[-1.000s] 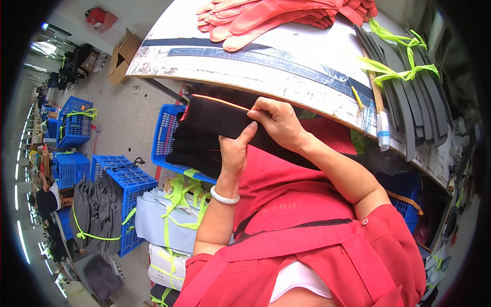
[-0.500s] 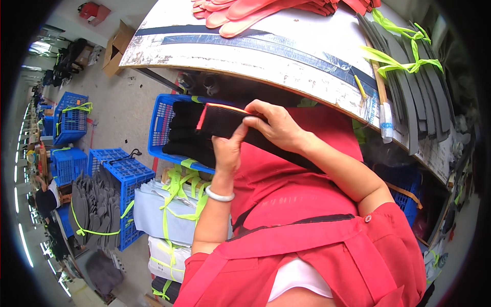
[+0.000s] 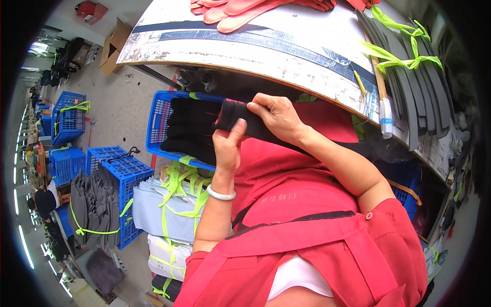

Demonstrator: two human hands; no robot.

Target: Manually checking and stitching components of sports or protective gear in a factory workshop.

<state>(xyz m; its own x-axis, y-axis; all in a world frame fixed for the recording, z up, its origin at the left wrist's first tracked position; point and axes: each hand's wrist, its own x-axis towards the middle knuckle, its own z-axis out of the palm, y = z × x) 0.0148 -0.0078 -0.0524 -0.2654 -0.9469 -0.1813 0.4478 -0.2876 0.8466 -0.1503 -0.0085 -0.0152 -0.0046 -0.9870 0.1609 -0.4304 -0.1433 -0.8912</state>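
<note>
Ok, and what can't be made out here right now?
All in the head view:
Left hand: fingertips, thumb aside, hidden by the held black ribbed fabric.
Blue crate: floor covered by black fabric pieces.
Coral flat pieces: far ends cut off by the top edge.

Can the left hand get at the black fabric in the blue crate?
Probably yes: the black fabric lies uncovered in the blue crate near the left hand, though that hand is gripping a red-edged black piece.
</note>
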